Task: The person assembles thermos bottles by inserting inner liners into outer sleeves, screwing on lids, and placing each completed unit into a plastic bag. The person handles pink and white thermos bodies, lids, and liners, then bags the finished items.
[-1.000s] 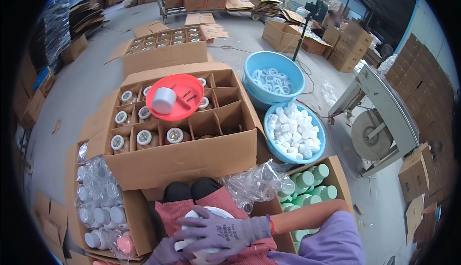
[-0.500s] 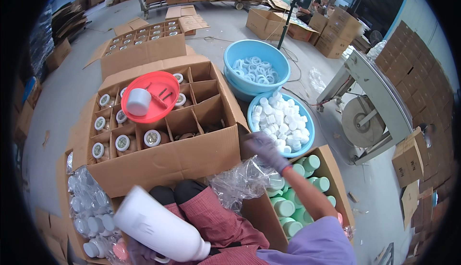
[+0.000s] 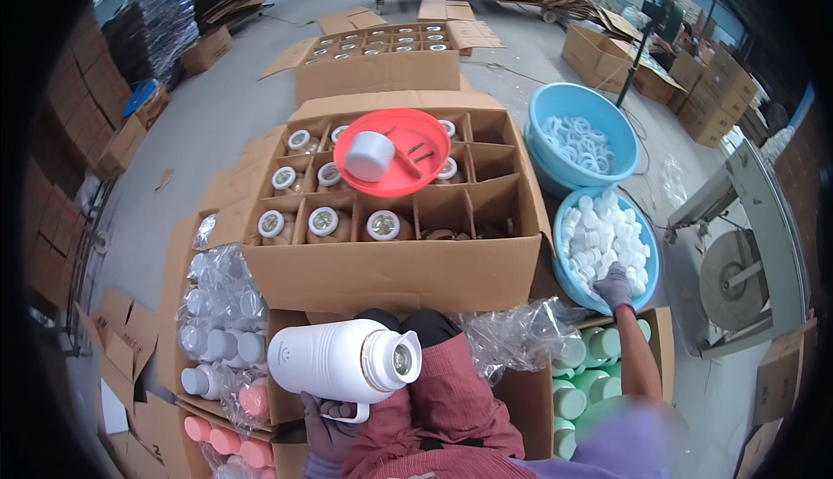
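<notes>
A white vacuum jug lies tilted across my lap, its open mouth with a silvery inside turned right. My gloved left hand is closed around its handle from below. To the right, my gloved right hand reaches into a blue basin heaped with white plastic stoppers; its fingertips are hidden among them. In front of me, a divided carton holds several jugs with white-ringed mouths. A red dish rests on top, holding a whitish round cup and a red tool with dark prongs.
Another blue basin holds pale rings. Green-lidded items fill a carton at right; cartons at left hold grey-white and pink caps. Clear plastic film lies near my knees. A grey machine stands at far right.
The jug has turned from mouth-down toward my lap to mouth facing right and upward. My right hand has moved from the basin's near-left edge into the stoppers. The view has swung left.
</notes>
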`<state>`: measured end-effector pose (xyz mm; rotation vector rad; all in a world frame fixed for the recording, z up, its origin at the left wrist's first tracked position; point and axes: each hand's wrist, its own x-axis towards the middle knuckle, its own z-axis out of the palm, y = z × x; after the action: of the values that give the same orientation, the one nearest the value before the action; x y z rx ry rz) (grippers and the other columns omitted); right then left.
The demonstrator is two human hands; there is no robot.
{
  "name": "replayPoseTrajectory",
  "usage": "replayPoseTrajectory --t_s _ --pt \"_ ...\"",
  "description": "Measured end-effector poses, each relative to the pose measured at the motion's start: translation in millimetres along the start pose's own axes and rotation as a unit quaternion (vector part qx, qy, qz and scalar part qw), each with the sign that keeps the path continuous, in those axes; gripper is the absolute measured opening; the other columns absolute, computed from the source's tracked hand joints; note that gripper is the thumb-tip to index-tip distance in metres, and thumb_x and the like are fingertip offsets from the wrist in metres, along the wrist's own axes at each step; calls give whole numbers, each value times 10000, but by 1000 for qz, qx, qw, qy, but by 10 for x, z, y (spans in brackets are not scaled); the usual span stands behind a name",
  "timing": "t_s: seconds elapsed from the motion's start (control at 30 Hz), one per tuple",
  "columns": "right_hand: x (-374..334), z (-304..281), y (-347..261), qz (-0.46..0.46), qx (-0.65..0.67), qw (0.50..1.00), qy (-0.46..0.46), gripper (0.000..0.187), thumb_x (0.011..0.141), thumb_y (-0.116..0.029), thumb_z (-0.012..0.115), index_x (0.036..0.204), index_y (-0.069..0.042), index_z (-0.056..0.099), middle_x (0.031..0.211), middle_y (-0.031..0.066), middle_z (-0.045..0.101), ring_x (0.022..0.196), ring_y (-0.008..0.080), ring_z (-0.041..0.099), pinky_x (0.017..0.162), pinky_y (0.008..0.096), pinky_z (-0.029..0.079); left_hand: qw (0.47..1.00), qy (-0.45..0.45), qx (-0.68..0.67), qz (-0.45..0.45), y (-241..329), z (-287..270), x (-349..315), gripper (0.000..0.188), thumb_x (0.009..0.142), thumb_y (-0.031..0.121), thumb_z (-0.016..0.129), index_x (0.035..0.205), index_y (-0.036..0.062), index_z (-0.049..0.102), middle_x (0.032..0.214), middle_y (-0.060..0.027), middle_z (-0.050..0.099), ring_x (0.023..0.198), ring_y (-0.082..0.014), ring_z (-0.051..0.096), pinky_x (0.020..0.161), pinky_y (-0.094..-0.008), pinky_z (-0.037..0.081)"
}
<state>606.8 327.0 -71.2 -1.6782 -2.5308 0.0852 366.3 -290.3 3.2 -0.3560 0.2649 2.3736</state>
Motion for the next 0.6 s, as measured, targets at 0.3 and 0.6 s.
replayPoseTrajectory --t_s 0.3,0.6 --pt "-2168 -1514 -2896 -458 340 822 3 690 645 -365 907 1140 -31 561 974 128 575 901 323 590 830 426 489 999 41 16 14 -165 139 74 497 1065 466 368 1258 35 521 818 -76 677 752 -191 672 787 -384 600" --pt "-2371 -1681 -3474 -408 536 739 -30 543 838 -241 698 1300 4 552 1358 208 503 1149 362 566 983 439 457 998 59 3 39 -332 470 4 493 1057 459 397 1233 25 551 747 -47 687 748 -194 682 849 -414 608"
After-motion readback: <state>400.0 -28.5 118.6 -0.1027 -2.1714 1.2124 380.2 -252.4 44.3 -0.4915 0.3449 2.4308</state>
